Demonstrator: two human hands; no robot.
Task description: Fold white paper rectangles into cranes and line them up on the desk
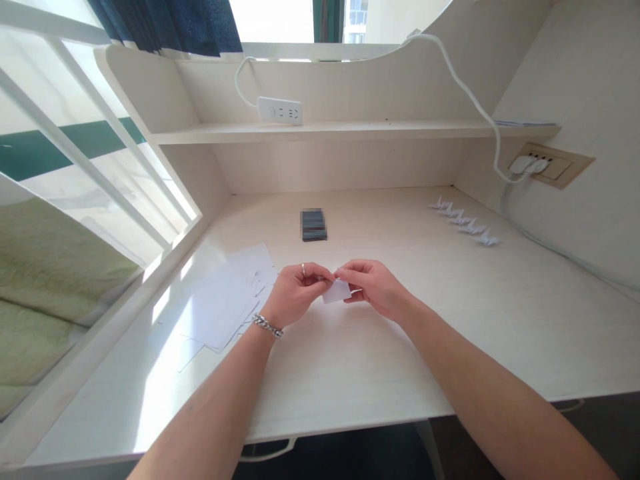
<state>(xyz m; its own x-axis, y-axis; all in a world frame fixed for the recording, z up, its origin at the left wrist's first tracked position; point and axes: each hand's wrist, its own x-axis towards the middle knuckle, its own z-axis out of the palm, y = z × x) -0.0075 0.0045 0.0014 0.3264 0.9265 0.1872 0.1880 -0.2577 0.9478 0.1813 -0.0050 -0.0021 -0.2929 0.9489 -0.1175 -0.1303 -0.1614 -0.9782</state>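
Observation:
Both hands meet over the middle of a pale wooden desk, pinching a small folded piece of white paper. My left hand, with a ring and a chain bracelet, grips the paper's left edge with fingers closed. My right hand pinches its upper right edge. The paper is held just above the desk top. A loose pile of white paper sheets lies just left of my left hand.
A row of several small white folded paper cranes stands at the back right. A dark blurred object lies behind the hands. A white power strip sits on the shelf, its cable running to a wall socket.

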